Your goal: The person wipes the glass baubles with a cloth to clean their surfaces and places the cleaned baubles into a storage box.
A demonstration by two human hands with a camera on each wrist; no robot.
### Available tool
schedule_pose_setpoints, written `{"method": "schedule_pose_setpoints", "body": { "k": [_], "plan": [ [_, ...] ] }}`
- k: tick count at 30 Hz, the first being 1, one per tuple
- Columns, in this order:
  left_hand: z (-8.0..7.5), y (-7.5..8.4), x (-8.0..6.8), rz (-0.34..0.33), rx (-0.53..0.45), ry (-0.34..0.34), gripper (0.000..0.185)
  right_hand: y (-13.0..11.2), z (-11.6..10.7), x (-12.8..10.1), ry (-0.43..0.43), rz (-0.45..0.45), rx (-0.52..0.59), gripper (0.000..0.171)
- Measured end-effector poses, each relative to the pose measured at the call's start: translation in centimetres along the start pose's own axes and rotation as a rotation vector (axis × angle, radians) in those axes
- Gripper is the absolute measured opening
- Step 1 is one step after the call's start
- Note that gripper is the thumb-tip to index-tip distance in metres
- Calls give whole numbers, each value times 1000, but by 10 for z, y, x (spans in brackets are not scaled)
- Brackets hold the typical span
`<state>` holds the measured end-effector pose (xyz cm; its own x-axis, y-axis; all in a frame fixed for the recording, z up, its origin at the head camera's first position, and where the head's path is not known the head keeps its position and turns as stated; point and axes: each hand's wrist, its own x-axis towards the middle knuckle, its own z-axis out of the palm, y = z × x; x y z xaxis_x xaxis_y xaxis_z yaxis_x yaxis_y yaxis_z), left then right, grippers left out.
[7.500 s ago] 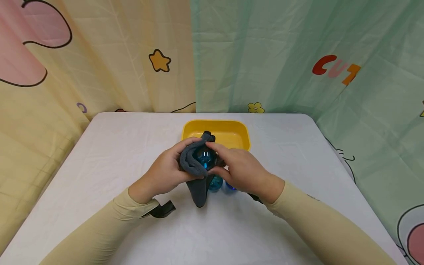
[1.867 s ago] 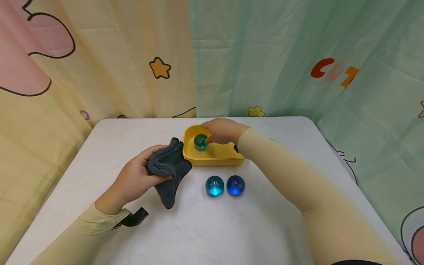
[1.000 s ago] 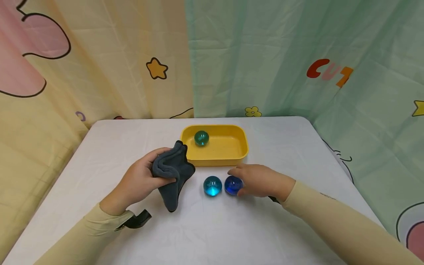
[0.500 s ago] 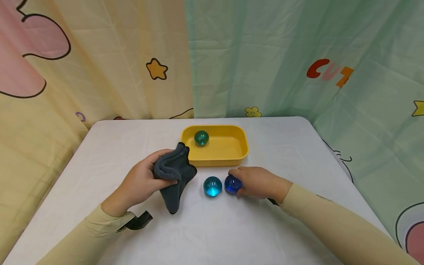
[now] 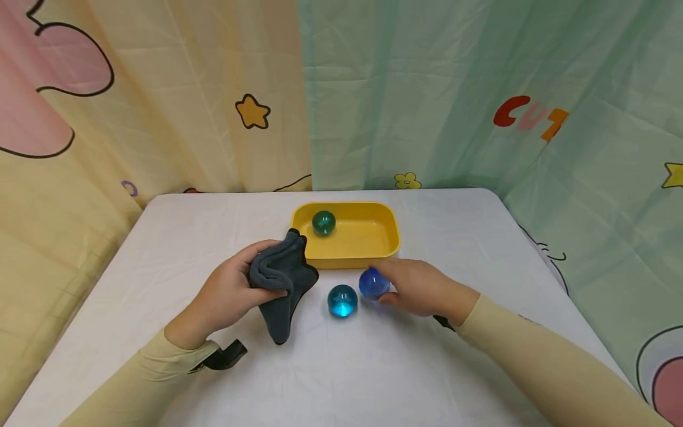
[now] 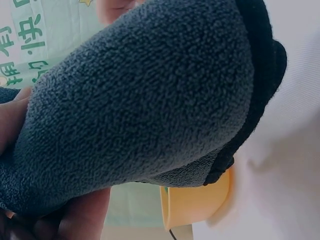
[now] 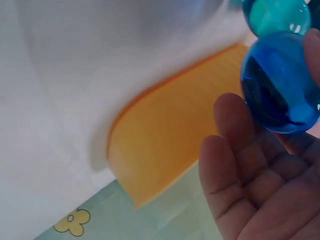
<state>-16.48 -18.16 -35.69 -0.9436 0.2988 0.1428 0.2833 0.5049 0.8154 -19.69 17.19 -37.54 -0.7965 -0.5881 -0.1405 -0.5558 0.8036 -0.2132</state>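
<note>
My right hand (image 5: 411,284) holds a dark blue glass ball (image 5: 373,282) just above the white table (image 5: 160,237), in front of the yellow tray (image 5: 389,222). In the right wrist view the blue ball (image 7: 277,85) sits at my fingertips (image 7: 230,125), with the tray wall (image 7: 165,140) behind it. A turquoise ball (image 5: 342,300) lies on the table beside it. A green ball (image 5: 323,222) rests in the tray's left end. My left hand (image 5: 235,290) grips a bunched dark grey cloth (image 5: 283,281), which fills the left wrist view (image 6: 140,100).
Patterned curtains, yellow (image 5: 160,89) on the left and green (image 5: 453,89) on the right, hang behind the table. The table's far edge runs just beyond the tray. A black wrist strap (image 5: 224,356) lies near my left forearm.
My right hand left the green ball in the tray, came back to the dark blue ball, closed round it and lifted it slightly toward the tray. The left hand kept still.
</note>
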Motion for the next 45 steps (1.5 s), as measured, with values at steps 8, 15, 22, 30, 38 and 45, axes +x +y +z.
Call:
{"method": "schedule_pose_setpoints", "body": {
  "k": [8,15,22,30,38,45],
  "plan": [
    [5,1,4,13,-20,-13,79,-17,-15,-1,113,-84,102,56],
    [9,10,6,30,-58,-22,78,-37,-24,1,165,-131,127,68],
    [16,18,9,55,-85,-46,77,-48,-27,5,228,-209,118,70],
    [25,21,14,97,-68,-70,76,-59,-30,9,255,-247,126,74],
    [29,22,15,106,-68,-71,76,-63,-29,11,270,-239,124,75],
    [33,22,16,115,-71,-79,79,-64,-26,12,291,-234,123,74]
  ]
}}
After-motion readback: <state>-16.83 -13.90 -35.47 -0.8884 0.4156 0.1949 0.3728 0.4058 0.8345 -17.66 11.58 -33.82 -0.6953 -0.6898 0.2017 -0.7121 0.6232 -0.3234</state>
